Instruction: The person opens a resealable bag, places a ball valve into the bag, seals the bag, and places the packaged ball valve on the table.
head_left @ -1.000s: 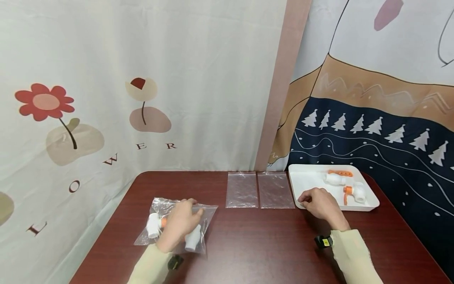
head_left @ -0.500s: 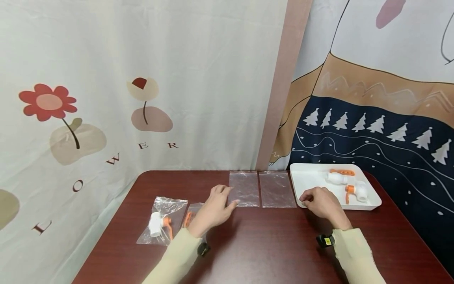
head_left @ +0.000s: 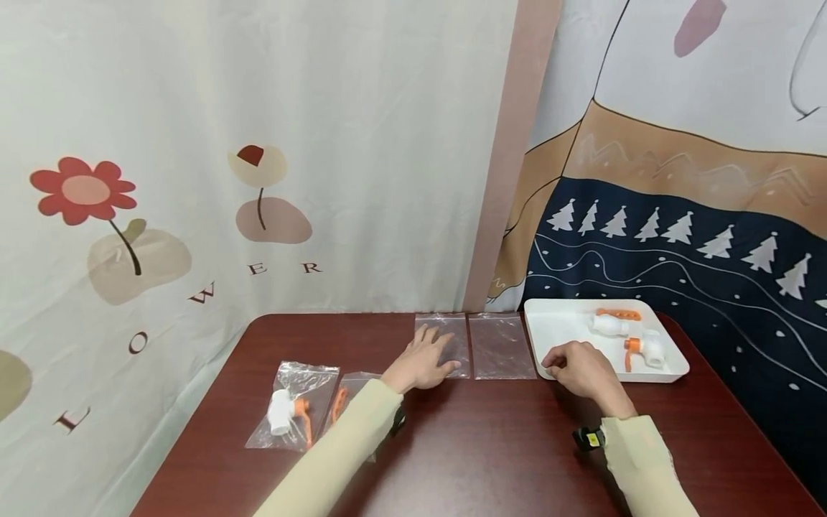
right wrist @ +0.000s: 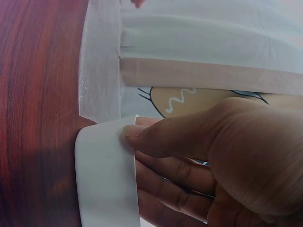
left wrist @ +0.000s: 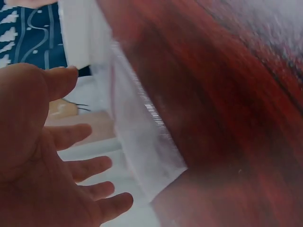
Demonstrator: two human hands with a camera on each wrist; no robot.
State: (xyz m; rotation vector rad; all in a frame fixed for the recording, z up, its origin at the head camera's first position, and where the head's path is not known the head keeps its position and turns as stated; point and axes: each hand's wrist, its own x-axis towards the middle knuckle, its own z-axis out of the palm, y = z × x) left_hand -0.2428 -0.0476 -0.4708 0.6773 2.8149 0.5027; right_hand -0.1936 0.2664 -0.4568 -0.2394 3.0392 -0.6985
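Observation:
My left hand [head_left: 421,362] hovers over or lightly touches a flat clear zip bag [head_left: 457,336], its fingers spread and nothing held. In the left wrist view those spread fingers [left wrist: 90,168] appear beside the bag [left wrist: 142,137]; contact cannot be told. My right hand [head_left: 581,370] pinches the near left rim of a white tray [head_left: 545,327], thumb outside and fingers inside, as the right wrist view shows. Two white plastic fittings with orange levers, like taps, lie in the tray: one farther back [head_left: 609,326], one nearer [head_left: 652,352].
Another flat zip bag [head_left: 502,348] lies between the first and the tray. At left, one zip bag [head_left: 319,380] contains a white fitting with an orange lever. Beside it, a second filled bag [head_left: 357,380] is partly hidden by my left sleeve. Curtains hang behind the table.
My left hand has left the filled bags at left and moved right to the flat zip bag, its fingers spreading. My right hand stays on the tray rim.

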